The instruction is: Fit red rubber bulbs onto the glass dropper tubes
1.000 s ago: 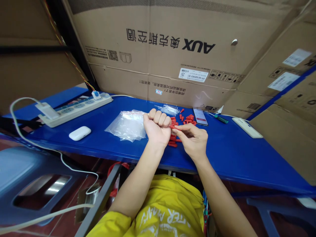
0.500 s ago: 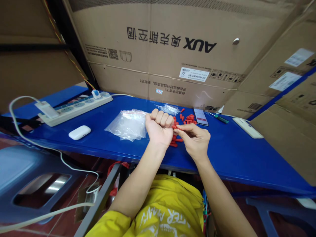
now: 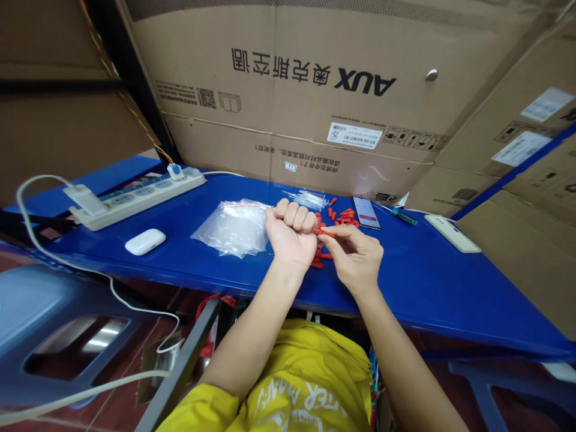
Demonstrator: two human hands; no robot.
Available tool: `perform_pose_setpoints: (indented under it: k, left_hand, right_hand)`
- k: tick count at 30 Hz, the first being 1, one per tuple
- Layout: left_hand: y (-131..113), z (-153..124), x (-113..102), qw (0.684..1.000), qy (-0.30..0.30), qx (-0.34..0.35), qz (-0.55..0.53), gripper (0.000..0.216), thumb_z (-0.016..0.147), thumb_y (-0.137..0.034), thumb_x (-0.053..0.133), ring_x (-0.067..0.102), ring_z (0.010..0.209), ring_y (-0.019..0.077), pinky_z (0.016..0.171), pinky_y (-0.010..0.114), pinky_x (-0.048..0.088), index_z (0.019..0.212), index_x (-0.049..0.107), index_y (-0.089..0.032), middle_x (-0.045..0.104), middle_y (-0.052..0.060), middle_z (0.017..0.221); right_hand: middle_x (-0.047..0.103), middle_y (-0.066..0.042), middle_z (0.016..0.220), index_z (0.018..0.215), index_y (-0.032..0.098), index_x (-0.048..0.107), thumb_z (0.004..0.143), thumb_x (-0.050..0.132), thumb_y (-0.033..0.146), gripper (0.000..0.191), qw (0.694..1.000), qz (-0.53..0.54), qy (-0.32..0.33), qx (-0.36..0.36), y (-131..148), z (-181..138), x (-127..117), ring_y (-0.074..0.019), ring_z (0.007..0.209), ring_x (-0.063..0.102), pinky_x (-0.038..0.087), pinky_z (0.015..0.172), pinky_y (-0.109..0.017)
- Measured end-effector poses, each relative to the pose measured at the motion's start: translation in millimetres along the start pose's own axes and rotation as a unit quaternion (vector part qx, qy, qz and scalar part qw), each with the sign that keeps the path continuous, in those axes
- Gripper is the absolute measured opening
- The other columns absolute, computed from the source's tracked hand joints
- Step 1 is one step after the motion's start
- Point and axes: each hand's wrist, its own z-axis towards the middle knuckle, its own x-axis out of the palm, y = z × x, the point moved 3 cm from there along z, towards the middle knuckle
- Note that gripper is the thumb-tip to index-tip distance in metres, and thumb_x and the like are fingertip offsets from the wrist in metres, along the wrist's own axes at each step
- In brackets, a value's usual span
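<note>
My left hand [image 3: 292,235] is closed in a fist above the table, palm side toward me. What its fingers wrap round is hidden. Thumb and forefinger of my right hand [image 3: 357,249] pinch a small red plastic piece [image 3: 327,233], which meets the little-finger side of the fist. Behind and below the hands lies a scattered pile of similar red pieces [image 3: 345,216], narrow at one end. Just left of the fist rests a stack of clear zip bags [image 3: 234,228]. Thin clear strips or tubes [image 3: 308,198] lie beyond the fist.
On the blue table [image 3: 432,288] are a phone [image 3: 366,213], a green-handled screwdriver [image 3: 404,216] and a long white device [image 3: 451,233] at right. A white earbud case [image 3: 145,241] and a power strip [image 3: 144,195] sit left. A large cardboard box [image 3: 288,108] walls the back.
Both hands stay almost in place. The pinched red piece shows a little more between my right fingertips and the fist.
</note>
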Motion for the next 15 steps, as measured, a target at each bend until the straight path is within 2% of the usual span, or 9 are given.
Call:
perform_pose_setpoints:
  k: [8,15]
  left_hand:
    - [3.9,-1.2,2.3,1.0,-0.002,-0.017,-0.025,0.049,0.112,-0.017,0.02,0.004,0.046,0.0107,0.042,0.026,0.016,0.064,0.009,-0.022,0.004,-0.006,0.056]
    - [2.2,-3.7,5.9,1.0,-0.011,-0.009,-0.022,0.046,0.111,-0.019,0.019,0.003,0.046,0.0112,0.042,0.026,0.015,0.067,0.008,-0.022,0.002,-0.006,0.056]
  right_hand:
    - [0.085,-0.003,0.085,0.093,0.023,0.083,0.091,0.084,0.024,0.002,0.998,-0.033,-0.019,-0.043,-0.9,-0.3,-4.3,-0.0203,0.07,0.081,0.069,0.069,-0.032]
    - [0.085,-0.003,0.086,0.093,0.023,0.083,0.092,0.082,0.022,0.001,1.0,-0.015,0.011,-0.023,-0.6,1.9,-4.7,-0.0196,0.07,0.081,0.068,0.07,-0.03]
